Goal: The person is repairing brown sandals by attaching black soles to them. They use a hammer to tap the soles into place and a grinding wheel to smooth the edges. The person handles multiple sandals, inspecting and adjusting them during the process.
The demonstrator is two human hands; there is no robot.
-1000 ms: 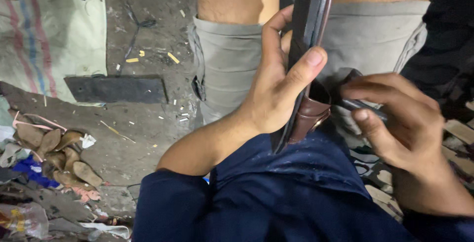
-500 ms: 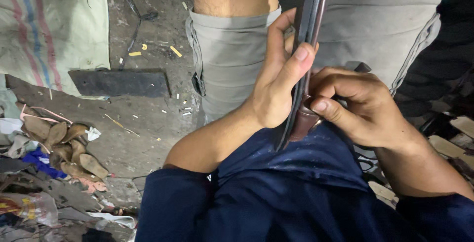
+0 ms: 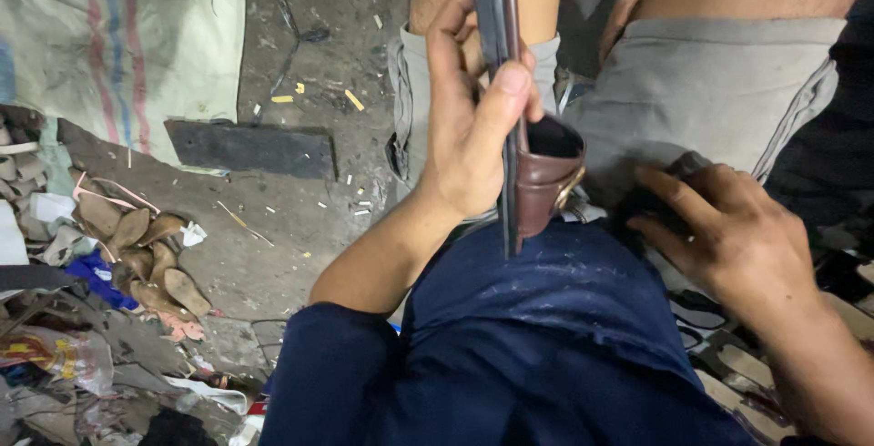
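Observation:
My left hand (image 3: 469, 127) grips a sandal edge-on and upright in the middle of the view, thumb pressed on its dark sole (image 3: 496, 9). A brown leather strap (image 3: 542, 182) with a metal buckle loops out from the sole's right side, just below my thumb. My right hand (image 3: 728, 237) rests on my grey shorts (image 3: 701, 91) to the right, apart from the sandal. Its fingers curl over a small dark object (image 3: 685, 166), most of which is hidden. My dark blue sleeve and shirt fill the bottom of the view.
On the dirty floor to the left lie a dark flat slab (image 3: 250, 147), a striped woven sack (image 3: 137, 36) and a heap of brown sole-shaped leather pieces (image 3: 146, 255) among scraps. Pale strips (image 3: 728, 355) lie at the lower right.
My right hand has drawn away from the brown strap, rightward and down onto my shorts. My left hand has turned the sandal a little, so the strap's loop shows open.

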